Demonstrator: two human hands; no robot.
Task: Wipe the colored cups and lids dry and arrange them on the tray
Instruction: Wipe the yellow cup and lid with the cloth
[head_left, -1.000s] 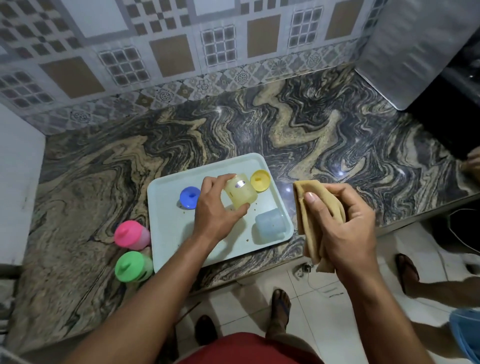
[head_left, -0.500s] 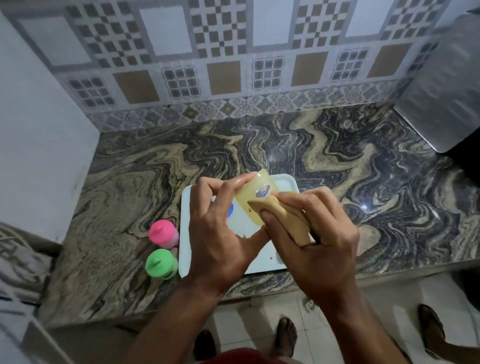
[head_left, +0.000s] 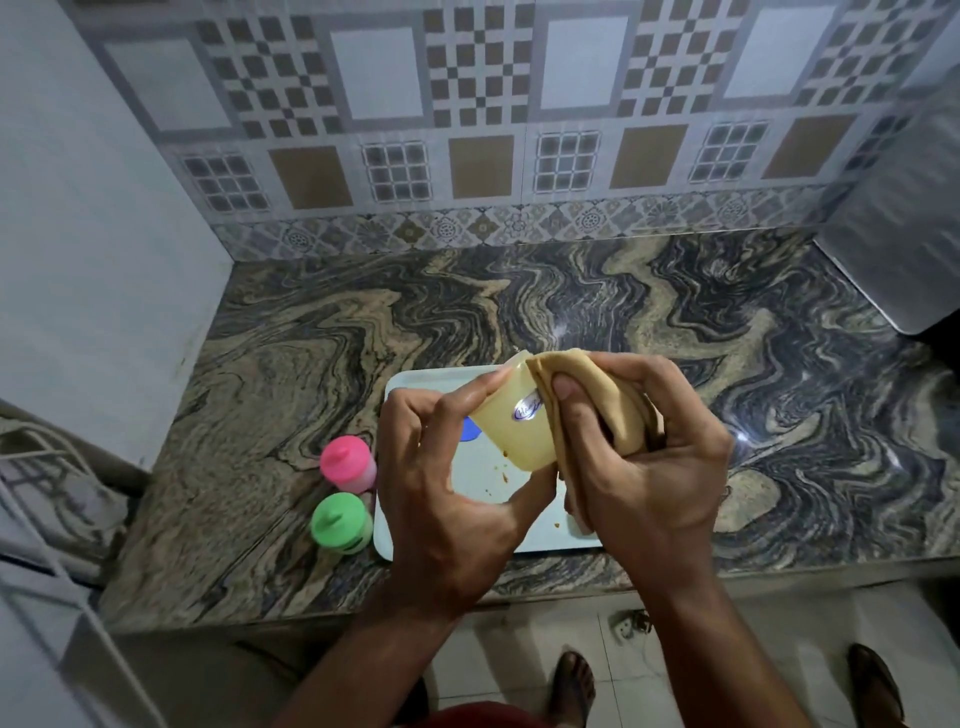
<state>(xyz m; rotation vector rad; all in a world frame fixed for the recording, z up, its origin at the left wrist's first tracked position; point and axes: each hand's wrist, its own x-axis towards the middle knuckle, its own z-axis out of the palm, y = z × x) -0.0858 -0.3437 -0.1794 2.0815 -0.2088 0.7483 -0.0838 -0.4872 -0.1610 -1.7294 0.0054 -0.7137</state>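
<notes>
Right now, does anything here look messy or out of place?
Yes: small brown specks dot the pale blue plastic tray beneath the hands, so it looks dirty. The pink-lidded cup and green-lidded cup stand off the tray on the marble counter.

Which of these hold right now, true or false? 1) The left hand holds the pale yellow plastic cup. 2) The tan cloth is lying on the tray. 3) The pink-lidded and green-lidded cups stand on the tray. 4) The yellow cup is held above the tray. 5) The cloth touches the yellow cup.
1) True: the left hand grips the pale yellow plastic cup.
2) False: the right hand holds the tan cloth.
3) False: the pink-lidded cup and green-lidded cup stand on the marble counter, left of the pale rectangular tray.
4) True.
5) True.
</notes>
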